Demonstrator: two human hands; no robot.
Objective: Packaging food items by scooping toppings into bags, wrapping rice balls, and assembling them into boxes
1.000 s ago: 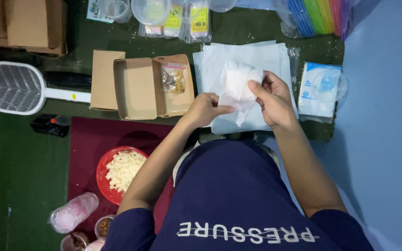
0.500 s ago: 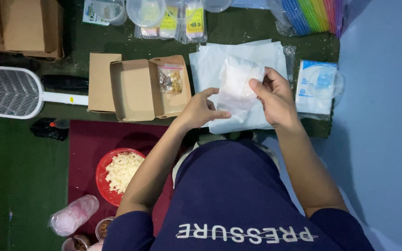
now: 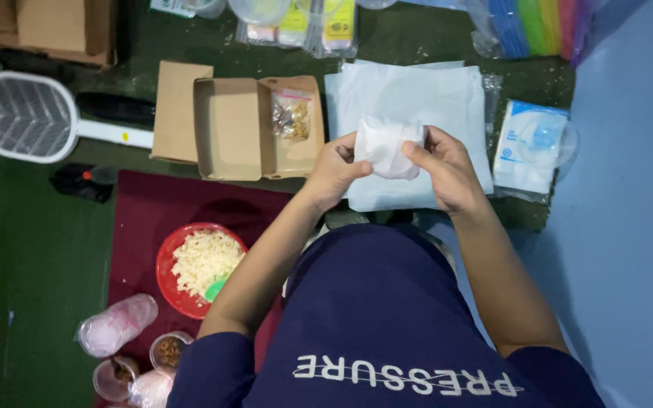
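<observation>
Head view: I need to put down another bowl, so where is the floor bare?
Bare green mat lies left of the maroon cloth, below the racket. Blue floor on the right is bare too. The top edge is crowded, and so is the stretch from the open box to the paper stack.

- Open cardboard box (image 3: 251, 128): 1
- Red bowl (image 3: 171, 283): 1
- Racket-shaped swatter (image 3: 28, 117): 1
- Small clear snack bag (image 3: 292, 115): 1
- Hands: 2, left hand (image 3: 334, 170), right hand (image 3: 447, 170)
- White paper wrap (image 3: 385, 145): 1
</observation>
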